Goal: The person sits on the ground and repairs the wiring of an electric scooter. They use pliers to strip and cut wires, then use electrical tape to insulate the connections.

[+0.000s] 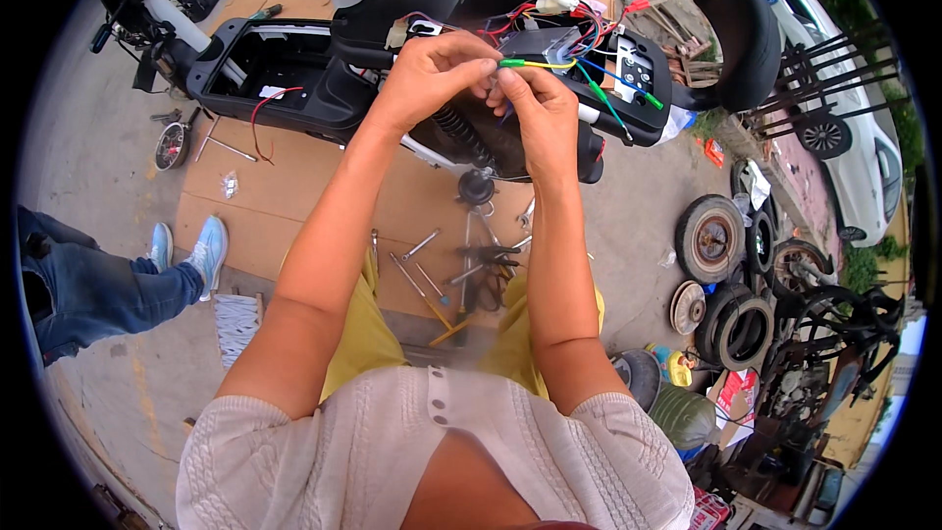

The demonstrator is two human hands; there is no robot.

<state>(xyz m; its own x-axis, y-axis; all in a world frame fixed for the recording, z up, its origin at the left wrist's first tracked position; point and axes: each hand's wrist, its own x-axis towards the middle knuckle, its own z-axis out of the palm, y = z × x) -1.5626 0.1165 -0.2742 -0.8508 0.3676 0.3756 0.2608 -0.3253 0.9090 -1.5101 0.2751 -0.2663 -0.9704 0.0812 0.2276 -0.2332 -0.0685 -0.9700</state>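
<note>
Both of my hands are raised over the open body of an electric scooter point(285, 79). Between the thumb and fingers of my left hand point(432, 77) is a green wire connector point(512, 63), with a yellow wire point(549, 65) running from it. My right hand point(540, 110) is closed in a pinch close beside that connector; its fingertips hide what they hold. Behind the hands sits a grey metal box point(538, 43) among many coloured wires. A blue wire point(618, 84) and a green wire point(593, 86) with green-sleeved ends stretch out to the right.
Wrenches and a yellow-handled tool point(451, 332) lie around my feet by the cardboard point(324, 186). A person in jeans point(108, 290) stands at the left. Old tyres and wheels point(710, 239) are piled at the right, near a parked white car point(863, 128).
</note>
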